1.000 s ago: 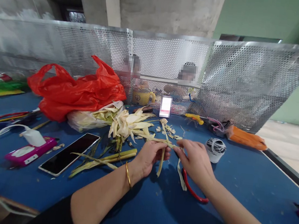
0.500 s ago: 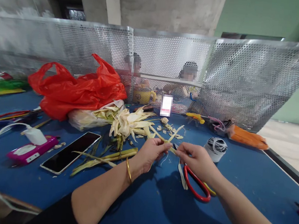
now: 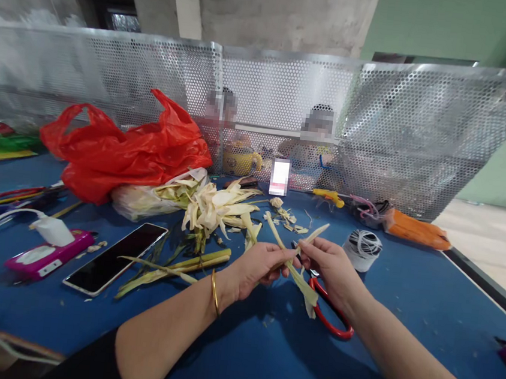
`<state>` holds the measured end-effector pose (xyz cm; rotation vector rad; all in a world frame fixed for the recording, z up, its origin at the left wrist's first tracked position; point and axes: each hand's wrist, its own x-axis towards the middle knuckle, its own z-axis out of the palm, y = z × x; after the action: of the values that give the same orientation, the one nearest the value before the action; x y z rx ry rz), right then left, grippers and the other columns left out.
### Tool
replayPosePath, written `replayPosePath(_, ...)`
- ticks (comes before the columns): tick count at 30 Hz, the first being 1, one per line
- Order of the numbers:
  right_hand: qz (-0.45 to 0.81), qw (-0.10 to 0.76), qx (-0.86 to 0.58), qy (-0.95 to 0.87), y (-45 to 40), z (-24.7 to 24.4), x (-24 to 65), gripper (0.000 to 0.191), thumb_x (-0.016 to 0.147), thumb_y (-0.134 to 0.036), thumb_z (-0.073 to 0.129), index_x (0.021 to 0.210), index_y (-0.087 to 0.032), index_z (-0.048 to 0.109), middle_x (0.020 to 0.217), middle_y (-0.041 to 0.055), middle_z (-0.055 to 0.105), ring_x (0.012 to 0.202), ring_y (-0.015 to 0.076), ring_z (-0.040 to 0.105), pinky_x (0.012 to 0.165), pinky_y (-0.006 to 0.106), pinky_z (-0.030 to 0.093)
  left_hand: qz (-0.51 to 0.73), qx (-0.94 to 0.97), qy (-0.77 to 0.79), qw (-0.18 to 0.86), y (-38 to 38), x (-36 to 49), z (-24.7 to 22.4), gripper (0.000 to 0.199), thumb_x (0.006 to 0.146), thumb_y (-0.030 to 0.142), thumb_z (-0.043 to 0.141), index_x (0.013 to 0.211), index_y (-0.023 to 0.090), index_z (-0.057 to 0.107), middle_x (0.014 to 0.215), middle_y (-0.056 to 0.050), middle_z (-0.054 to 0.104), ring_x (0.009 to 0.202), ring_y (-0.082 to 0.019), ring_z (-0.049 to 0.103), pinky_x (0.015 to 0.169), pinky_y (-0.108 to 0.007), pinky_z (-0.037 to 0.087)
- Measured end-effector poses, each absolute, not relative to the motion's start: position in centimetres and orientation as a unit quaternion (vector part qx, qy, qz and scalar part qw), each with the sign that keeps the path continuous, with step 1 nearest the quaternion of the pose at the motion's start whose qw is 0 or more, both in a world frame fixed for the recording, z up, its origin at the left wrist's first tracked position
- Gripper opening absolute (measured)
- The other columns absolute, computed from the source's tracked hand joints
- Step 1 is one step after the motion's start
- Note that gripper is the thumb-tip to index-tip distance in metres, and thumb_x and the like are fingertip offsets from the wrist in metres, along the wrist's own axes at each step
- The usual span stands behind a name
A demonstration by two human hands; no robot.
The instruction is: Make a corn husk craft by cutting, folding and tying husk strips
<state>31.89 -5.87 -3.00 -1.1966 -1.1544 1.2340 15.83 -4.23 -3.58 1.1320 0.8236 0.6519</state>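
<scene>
Blue tabletop (image 3: 235, 356), silvery perforated metal screen (image 3: 286, 81) behind. Left hand (image 3: 256, 266): thumb and forefinger pinched, no visible gap, on a long, flat, pale yellow-green husk strip (image 3: 300, 282). Right hand (image 3: 333, 267): thumb tight against forefinger on a short, narrow, cream husk strip (image 3: 319, 233), other fingers curled. Both strips sit between the hands, above the table. Long one's axis is diagonal, narrow end far-left of the fingers, broad frayed end near-right; short one points away and rightward. Progress: strips picked out and in hand; no finished piece visible, any tie hidden by the fingers. Loose cream husk pile (image 3: 217, 207) left to work, by the look of it, beyond the left fingers. Red-handled scissors (image 3: 333, 326) just below the right fingers; grey-white string spool (image 3: 362, 255) right of them. Farther left: black-screened smartphone (image 3: 115, 258), then crumpled red plastic bag (image 3: 135, 147) beyond.
</scene>
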Motion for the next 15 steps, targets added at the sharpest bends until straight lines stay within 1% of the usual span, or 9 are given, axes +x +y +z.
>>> replayPosePath(3,0.479,0.544,-0.51,-0.464,-5.7,-3.2,31.9,0.038,0.059,-0.049,0.077,0.058,-0.017,0.056,0.053,-0.0027,0.052,0.05,0.0093,0.043,0.052,0.024,0.036,0.283,0.53,0.384,0.701,-4.4,15.9,-3.6,0.026,0.073,0.039,0.065,0.071,0.013,0.068,0.054,0.003,0.05,0.042,-0.004,0.03,0.043,-0.021,0.014)
replayPosePath(4,0.467,0.54,-0.519,-0.47,-5.6,-3.3,32.0,0.039,0.06,-0.05,0.076,0.057,-0.017,0.055,0.053,-0.0025,0.052,0.049,0.0094,0.043,0.051,0.025,0.035,0.279,0.533,0.386,0.699,-4.4,15.9,-3.6,0.025,0.073,0.038,0.065,0.07,0.013,0.068,0.054,0.003,0.05,0.042,-0.004,0.03,0.043,-0.021,0.014)
replayPosePath(6,0.43,0.506,-0.549,-0.507,-5.5,-3.3,32.3,0.043,0.064,-0.056,0.071,0.054,-0.018,0.053,0.048,-0.0031,0.048,0.045,0.0092,0.039,0.047,0.024,0.031,0.273,0.536,0.386,0.699,-4.5,15.9,-3.6,0.026,0.073,0.039,0.065,0.07,0.013,0.069,0.053,0.003,0.051,0.041,-0.004,0.029,0.043,-0.022,0.014)
replayPosePath(8,0.33,0.474,-0.596,-0.558,-5.6,-2.9,32.7,0.049,0.073,-0.058,0.062,0.048,-0.019,0.048,0.043,-0.0048,0.039,0.043,0.0085,0.033,0.044,0.024,0.026,0.27,0.539,0.383,0.7,-4.5,15.9,-3.5,0.03,0.073,0.043,0.065,0.072,0.013,0.07,0.053,0.003,0.051,0.041,-0.004,0.028,0.043,-0.022,0.013)
replayPosePath(10,0.177,0.472,-0.624,-0.597,-6.0,-2.2,33.1,0.052,0.081,-0.055,0.055,0.046,-0.019,0.045,0.042,-0.0052,0.033,0.043,0.0088,0.031,0.045,0.025,0.023,0.275,0.549,0.38,0.692,-4.6,16.0,-3.5,0.037,0.075,0.049,0.062,0.074,0.013,0.071,0.053,0.002,0.051,0.041,-0.005,0.029,0.043,-0.022,0.014)
replayPosePath(11,0.108,0.475,-0.62,-0.614,-6.2,-1.8,33.2,0.05,0.084,-0.052,0.054,0.047,-0.019,0.047,0.044,-0.0044,0.036,0.045,0.0095,0.034,0.046,0.025,0.025,0.275,0.557,0.378,0.687,-4.6,16.0,-3.5,0.041,0.077,0.052,0.059,0.073,0.013,0.072,0.052,0.001,0.051,0.041,-0.005,0.03,0.043,-0.023,0.014)
replayPosePath(12,0.066,0.471,-0.604,-0.639,-6.5,-1.4,33.2,0.044,0.085,-0.048,0.054,0.052,-0.018,0.052,0.048,-0.0028,0.044,0.049,0.0108,0.04,0.048,0.025,0.028,0.271,0.566,0.376,0.682,-4.7,16.1,-3.5,0.045,0.078,0.055,0.056,0.072,0.013,0.072,0.052,0.001,0.052,0.041,-0.005,0.03,0.043,-0.023,0.015)
replayPosePath(13,0.051,0.46,-0.583,-0.668,-6.7,-1.1,33.1,0.037,0.084,-0.044,0.055,0.058,-0.019,0.059,0.056,-0.0008,0.052,0.055,0.0124,0.048,0.052,0.025,0.033,0.264,0.575,0.373,0.678,-4.8,16.2,-3.4,0.048,0.078,0.056,0.055,0.071,0.012,0.072,0.052,0.0,0.052,0.041,-0.006,0.03,0.043,-0.023,0.016)
replayPosePath(15,0.102,0.421,-0.542,-0.72,-6.9,-0.9,32.8,0.022,0.082,-0.037,0.059,0.071,-0.02,0.068,0.074,0.0025,0.064,0.07,0.0157,0.058,0.06,0.025,0.041,0.246,0.593,0.365,0.674,-5.1,16.3,-3.4,0.046,0.078,0.055,0.055,0.071,0.012,0.071,0.051,0.0,0.053,0.042,-0.006,0.03,0.044,-0.022,0.018)
